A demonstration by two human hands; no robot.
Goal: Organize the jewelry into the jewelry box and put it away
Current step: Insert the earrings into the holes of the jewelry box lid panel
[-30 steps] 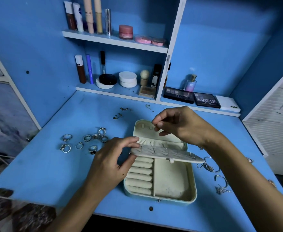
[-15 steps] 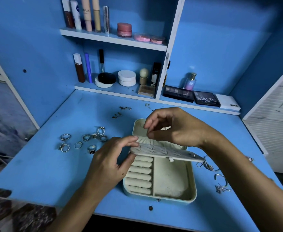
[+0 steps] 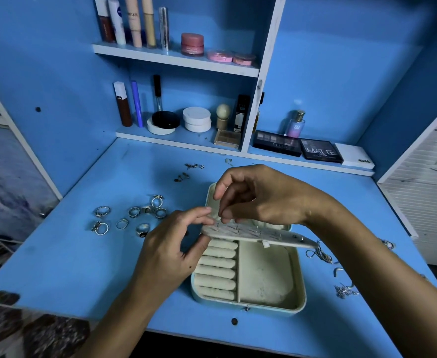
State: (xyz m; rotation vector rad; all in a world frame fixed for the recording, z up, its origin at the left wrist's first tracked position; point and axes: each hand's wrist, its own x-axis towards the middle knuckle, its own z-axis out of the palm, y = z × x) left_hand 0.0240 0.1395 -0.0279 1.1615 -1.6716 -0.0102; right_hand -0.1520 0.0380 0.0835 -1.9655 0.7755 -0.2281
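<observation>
A cream jewelry box (image 3: 300, 293) lies open on the blue desk, with ring rolls on the left and an empty compartment on the right. Its earring panel (image 3: 263, 235) is lifted level over the box, and several studs poke through it. My left hand (image 3: 171, 251) pinches the panel's left end between thumb and fingers. My right hand (image 3: 261, 197) hovers over the same end, its curled fingertips pinched together on a tiny earring that they mostly hide. Several silver rings (image 3: 134, 215) lie loose to the left of the box.
Small earrings (image 3: 186, 171) lie behind the box. Chains and hooks (image 3: 323, 254) and more silver pieces (image 3: 346, 290) lie to its right. Cosmetics fill the back shelves (image 3: 176, 58), with palettes (image 3: 320, 151) on the lower ledge. A white slatted panel (image 3: 423, 197) borders the right side.
My right hand has come down and leftward from above the lid to the panel's left end. My left hand keeps its hold on the panel, which stays raised.
</observation>
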